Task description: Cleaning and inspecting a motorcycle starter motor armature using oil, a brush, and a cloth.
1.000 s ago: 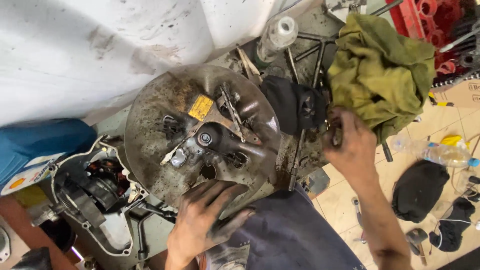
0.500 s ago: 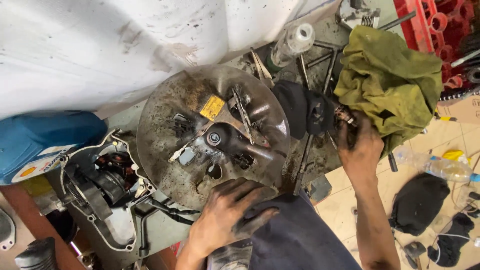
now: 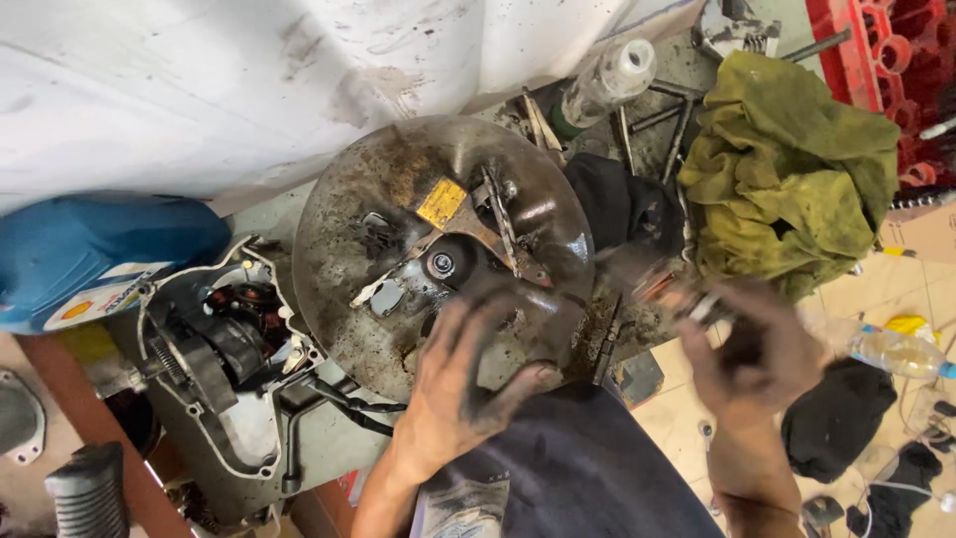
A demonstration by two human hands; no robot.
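Round greasy metal pan (image 3: 398, 199) sits centre on floor, loose tools and small parts inside, yellow tag near middle. Left hand (image 3: 468, 384) spread flat, pressing near rim. Right hand (image 3: 747, 349) motion-blurred, seems to pinch small metal part (image 3: 697, 304); exact grip cannot tell.

Risks: oily palm slipping off rim, pan tipping and spilling parts; small part dropped among clutter by olive rag (image 3: 787, 169).

Versus 0.5 s ago: left hand moved up from lap onto pan; right hand pulled back from black component (image 3: 622, 204).

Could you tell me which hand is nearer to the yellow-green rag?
Right. The right hand is just below the yellow-green rag; the left hand rests on the round metal pan, farther left.
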